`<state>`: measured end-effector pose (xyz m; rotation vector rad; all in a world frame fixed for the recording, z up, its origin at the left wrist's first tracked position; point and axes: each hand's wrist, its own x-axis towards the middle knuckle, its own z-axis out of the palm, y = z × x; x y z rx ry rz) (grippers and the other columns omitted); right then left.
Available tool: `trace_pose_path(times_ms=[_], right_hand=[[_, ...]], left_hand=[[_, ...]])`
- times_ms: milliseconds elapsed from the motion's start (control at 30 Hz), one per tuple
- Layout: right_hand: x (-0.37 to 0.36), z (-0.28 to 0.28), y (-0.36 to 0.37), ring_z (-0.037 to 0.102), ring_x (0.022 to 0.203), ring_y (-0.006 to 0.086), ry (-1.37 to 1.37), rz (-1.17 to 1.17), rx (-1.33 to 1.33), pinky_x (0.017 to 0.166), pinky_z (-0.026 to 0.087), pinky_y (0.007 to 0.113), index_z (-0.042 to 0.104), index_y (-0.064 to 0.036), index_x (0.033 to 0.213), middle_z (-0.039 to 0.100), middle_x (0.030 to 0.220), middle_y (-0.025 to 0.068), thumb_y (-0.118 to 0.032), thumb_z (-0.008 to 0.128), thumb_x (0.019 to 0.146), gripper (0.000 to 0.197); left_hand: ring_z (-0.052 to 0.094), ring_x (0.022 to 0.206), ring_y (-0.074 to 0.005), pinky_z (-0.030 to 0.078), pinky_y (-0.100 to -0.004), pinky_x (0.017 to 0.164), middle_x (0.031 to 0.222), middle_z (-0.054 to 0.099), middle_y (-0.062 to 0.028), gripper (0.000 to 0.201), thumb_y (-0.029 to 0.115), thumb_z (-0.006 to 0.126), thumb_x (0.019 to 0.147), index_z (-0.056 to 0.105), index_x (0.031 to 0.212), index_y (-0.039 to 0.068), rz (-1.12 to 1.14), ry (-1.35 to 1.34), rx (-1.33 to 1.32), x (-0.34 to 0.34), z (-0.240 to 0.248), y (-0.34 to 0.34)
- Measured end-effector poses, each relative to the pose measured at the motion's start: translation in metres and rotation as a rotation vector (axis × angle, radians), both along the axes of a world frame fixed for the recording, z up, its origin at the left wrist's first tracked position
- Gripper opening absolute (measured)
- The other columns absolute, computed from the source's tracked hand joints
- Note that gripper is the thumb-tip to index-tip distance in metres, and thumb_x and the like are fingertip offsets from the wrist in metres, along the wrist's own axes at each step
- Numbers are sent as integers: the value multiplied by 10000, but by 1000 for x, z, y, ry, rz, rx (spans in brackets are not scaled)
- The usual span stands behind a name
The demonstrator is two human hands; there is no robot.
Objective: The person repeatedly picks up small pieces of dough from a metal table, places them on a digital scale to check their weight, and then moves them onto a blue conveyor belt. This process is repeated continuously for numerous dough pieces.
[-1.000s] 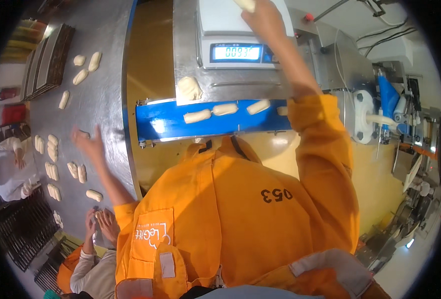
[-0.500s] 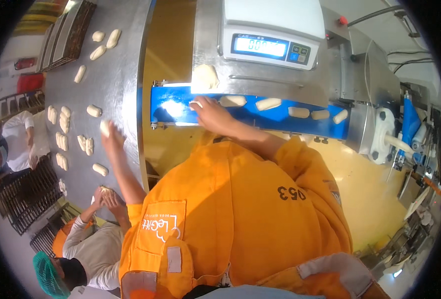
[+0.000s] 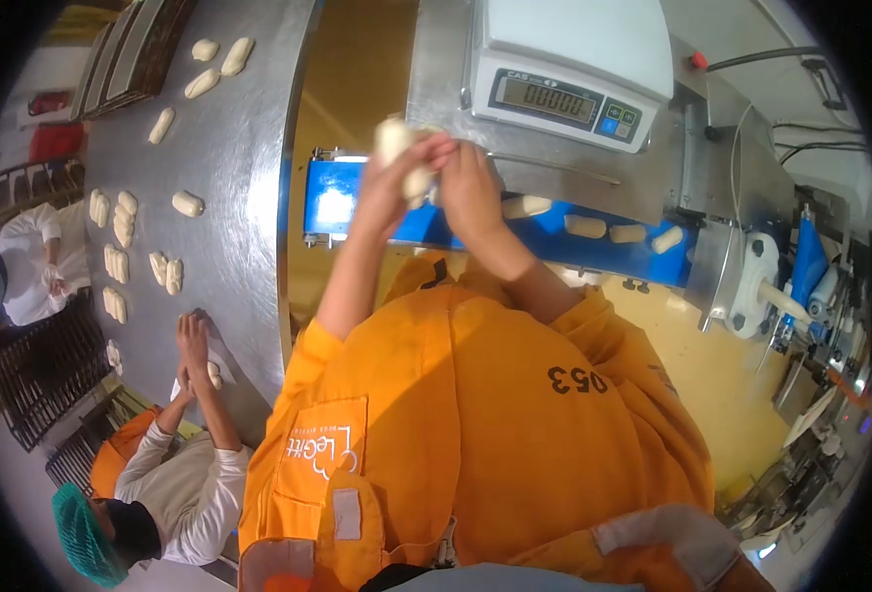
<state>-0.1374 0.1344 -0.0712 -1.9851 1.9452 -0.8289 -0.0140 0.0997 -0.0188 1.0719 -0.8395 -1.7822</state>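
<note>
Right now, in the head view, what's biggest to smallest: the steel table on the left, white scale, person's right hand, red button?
Steel table
White scale, partly cut off
Right hand
Red button, tiny

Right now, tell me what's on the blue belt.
Four pale dough pieces show on the blue belt. The left hand and right hand cover part of it; anything behind them is hidden.

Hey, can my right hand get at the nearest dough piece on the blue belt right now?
Probably yes: the dough piece lies on the blue belt just to the right of your right hand, with nothing visible between them. Whether that hand already holds something isn't clear.
</note>
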Motion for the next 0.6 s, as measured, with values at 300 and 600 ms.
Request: trace_pose_path(times_ms=[300,600], right_hand=[[-41,79,38,648,856,185,-1235,99,499,764,510,298,577,-4,983,655,965,116,-22,667,828,180],[12,84,-12,642,965,227,-401,220,-144,988,389,419,605,-45,1060,632,1087,104,-101,635,847,223]], left_hand=[[619,1074,-239,515,-310,888,1200,597,-216,257,75,536,923,504,1125,-81,-78,-90,-82,-19,-21,-21],[617,1027,-268,549,-355,831,1127,584,-201,594,510,246,1000,491,1160,-6,17,605,271,17,9,-18]])
